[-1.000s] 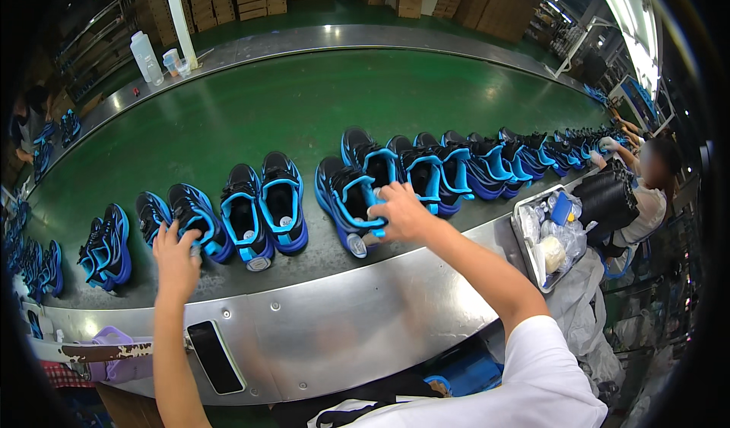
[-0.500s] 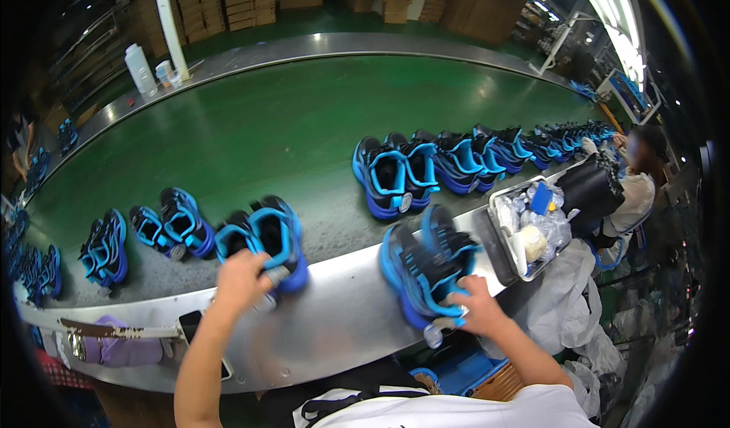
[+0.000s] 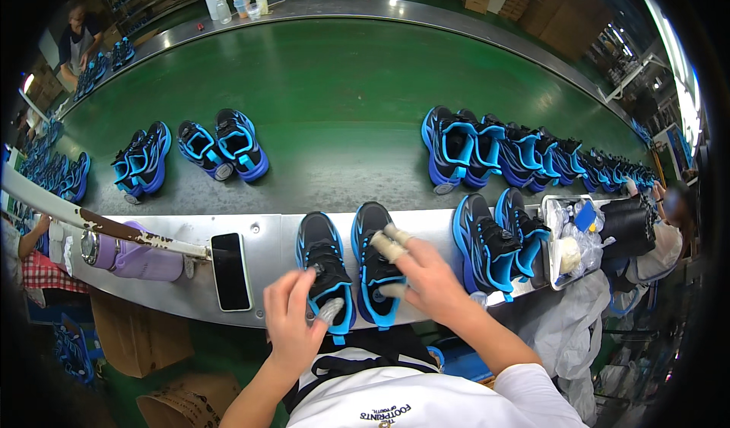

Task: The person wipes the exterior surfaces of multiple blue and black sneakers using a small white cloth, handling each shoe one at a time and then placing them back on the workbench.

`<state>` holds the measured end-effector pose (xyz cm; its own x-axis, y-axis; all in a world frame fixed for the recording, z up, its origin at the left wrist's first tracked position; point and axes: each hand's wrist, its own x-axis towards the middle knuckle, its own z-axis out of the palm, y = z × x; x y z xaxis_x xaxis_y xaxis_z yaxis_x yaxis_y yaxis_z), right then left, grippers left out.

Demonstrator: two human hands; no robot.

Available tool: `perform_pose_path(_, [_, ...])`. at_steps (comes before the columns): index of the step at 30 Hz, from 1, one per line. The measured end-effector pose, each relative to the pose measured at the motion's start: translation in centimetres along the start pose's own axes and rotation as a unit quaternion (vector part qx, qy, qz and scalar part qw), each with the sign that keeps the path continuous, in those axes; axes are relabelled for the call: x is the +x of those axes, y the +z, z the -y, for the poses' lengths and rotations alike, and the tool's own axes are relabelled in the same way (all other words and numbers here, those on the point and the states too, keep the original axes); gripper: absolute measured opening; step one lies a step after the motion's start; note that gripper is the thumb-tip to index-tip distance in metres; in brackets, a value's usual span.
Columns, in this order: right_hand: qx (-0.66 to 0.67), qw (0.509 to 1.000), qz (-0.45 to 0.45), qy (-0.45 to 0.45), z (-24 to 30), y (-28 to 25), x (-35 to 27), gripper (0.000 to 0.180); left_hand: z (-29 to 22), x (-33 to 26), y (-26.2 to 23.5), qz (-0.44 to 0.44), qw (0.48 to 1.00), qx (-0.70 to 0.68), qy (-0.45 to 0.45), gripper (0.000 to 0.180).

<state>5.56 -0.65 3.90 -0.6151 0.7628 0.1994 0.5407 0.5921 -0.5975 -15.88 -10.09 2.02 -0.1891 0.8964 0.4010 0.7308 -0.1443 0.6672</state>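
Observation:
A pair of black and blue sneakers stands in front of me on the metal ledge, toes pointing away. My left hand (image 3: 293, 314) is at the left sneaker (image 3: 323, 249), its curled fingers by the tongue and its wrapped thumb over the shoe's opening, apart from the fingers. Over the right sneaker (image 3: 372, 226) reaches my right hand (image 3: 426, 276), with fingers and thumb apart. Pale wraps cover several of its fingertips. Just to the right, another sneaker pair (image 3: 477, 238) stands on the ledge, touched by neither hand.
Beyond the ledge (image 3: 266, 257) runs a green belt (image 3: 342, 101) with sneaker pairs at left and a long row (image 3: 456, 150) at right. A phone (image 3: 230, 272), a purple bottle (image 3: 148, 261) and a white metal bar lie left. A tray (image 3: 559, 268) holds plastic bags. Co-workers are at both sides.
My left hand has brought a sneaker pair from the belt onto the ledge. My right hand has let go of the other pair and moved left over this one. The view has shifted.

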Motion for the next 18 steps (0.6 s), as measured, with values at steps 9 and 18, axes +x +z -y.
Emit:
perform_pose_path(9, [0.062, 0.995, 0.0, 0.08, -3.5, 4.1, 0.4, 0.038, 4.1, 0.5, 3.6, 0.121, 0.992, -0.019, 0.039, 0.056])
perform_pose_path(18, [0.1, 0.983, -0.005, 0.156, 1.5, 2.5, -1.3, 0.054, 2.6, -0.2, 4.8, 0.112, 0.988, -0.097, -0.042, 0.047])
